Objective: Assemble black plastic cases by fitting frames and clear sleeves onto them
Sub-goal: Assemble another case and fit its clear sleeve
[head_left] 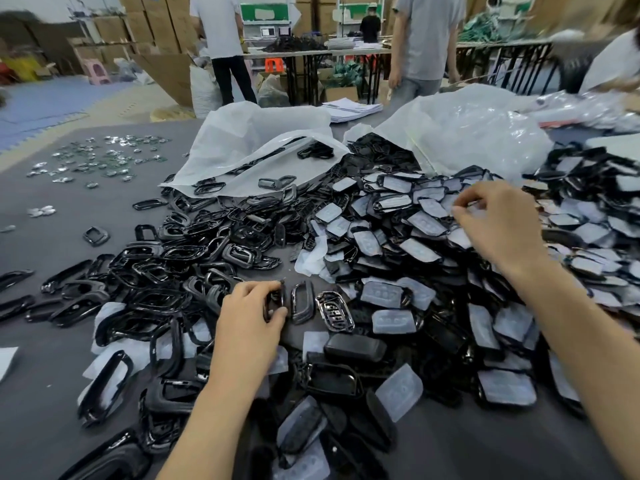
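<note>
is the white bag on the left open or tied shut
Open. The left white bag lies on its side with its mouth gaping, and black frames spill out onto the table.

Left hand (247, 317): bare, uncovered skin from fingertips to wrist; slim fingers, knuckles showing as soft ridges.
Left thumb (281, 310): short nail, plain in look; finer detail is too blurred to tell.
Left forearm (214, 403): bare all the way to the lower edge of the picture, slender at the wrist and broadening toward the elbow.
Right hand (498, 223): bare, slim fingers, rounded knuckles; slightly smeared by motion blur.
Right forearm (581, 327): bare to the right-hand lower edge of the picture, smooth, narrow at the wrist and widening as it nears the camera.
</note>
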The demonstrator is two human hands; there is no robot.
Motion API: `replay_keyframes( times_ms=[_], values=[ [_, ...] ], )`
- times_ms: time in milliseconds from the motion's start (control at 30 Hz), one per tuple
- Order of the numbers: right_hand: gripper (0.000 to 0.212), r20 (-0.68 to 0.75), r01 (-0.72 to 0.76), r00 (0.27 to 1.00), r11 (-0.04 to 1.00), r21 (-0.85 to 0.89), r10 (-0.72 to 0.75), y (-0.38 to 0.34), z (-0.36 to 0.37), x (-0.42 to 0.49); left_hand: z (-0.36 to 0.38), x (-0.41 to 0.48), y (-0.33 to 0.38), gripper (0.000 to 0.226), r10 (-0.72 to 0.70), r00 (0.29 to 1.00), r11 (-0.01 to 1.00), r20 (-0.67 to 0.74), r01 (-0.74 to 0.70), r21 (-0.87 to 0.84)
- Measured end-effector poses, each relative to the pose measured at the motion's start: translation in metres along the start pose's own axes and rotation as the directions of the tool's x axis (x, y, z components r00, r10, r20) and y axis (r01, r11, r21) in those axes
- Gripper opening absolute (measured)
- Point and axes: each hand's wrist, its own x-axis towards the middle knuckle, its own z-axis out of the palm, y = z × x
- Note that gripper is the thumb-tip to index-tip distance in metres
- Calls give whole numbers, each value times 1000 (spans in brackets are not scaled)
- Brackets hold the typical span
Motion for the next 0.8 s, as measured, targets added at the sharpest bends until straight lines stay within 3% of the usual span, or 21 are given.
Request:
replay_keyframes(
  times_ms=[67,133,233,300,467,633,700,800],
  values=[
    [5,6,104,994,983,151,-106,-32,3,-16,0,0,0,44,-20,999,1000,26,19,19],
    [6,187,188,951,940,285,-246,-66,12,-33,-2,1,2,51,-50,998,999,46,49,20],
    [7,522,245,759,914,322,-388,-101,44,-56,-5,2,3,65,-100,993,990,58,105,-96],
    [11,605,326,677,908,264,-419,-115,65,-67,-4,1,4,67,-88,994,988,71,96,-118],
    [8,575,326,705,910,255,-414,-122,84,-70,-1,3,2,44,-72,997,980,-2,70,-184],
    [10,432,177,832,905,386,-347,-135,90,-46,-3,6,1,24,-101,969,964,-225,39,-263],
    [18,458,213,809,910,355,-368,-148,99,-34,-8,7,0,24,-188,933,925,-307,63,-374],
    [21,566,288,719,914,284,-403,-170,113,-26,-13,9,-1,27,-305,875,840,-376,61,-539]
  ],
)
